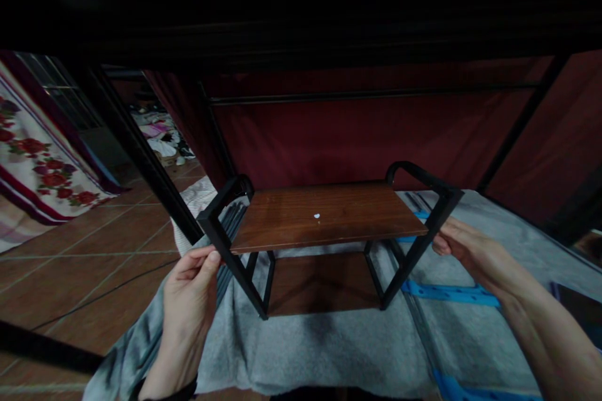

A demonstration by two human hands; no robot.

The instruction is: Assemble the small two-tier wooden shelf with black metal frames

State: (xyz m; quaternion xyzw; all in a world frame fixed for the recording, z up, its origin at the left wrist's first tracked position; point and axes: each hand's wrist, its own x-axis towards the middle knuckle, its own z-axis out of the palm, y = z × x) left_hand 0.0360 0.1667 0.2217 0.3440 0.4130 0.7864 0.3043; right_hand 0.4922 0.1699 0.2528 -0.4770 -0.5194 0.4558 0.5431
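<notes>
A small two-tier shelf (329, 207) stands upright on a grey cloth, with brown wood-grain boards and a black metal frame. A small white mark shows on its upper board. My left hand (190, 285) pinches the left side of the frame, just below the upper board, with thumb and fingertips. At the opposite side, my right hand (463, 247) has its fingers curled at the right side of the frame. Some of those fingertips are hidden behind the black bar. The lower board (324, 282) lies in shadow near the cloth.
Grey fleecy cloth (329, 351) covers the surface beneath the shelf. Blue plastic strips (451, 292) lie at the right, under my forearm. Black posts (141, 156) and a dark overhead beam frame the space. Behind hangs a dark red curtain (357, 138). Tiled floor (117, 225) extends left.
</notes>
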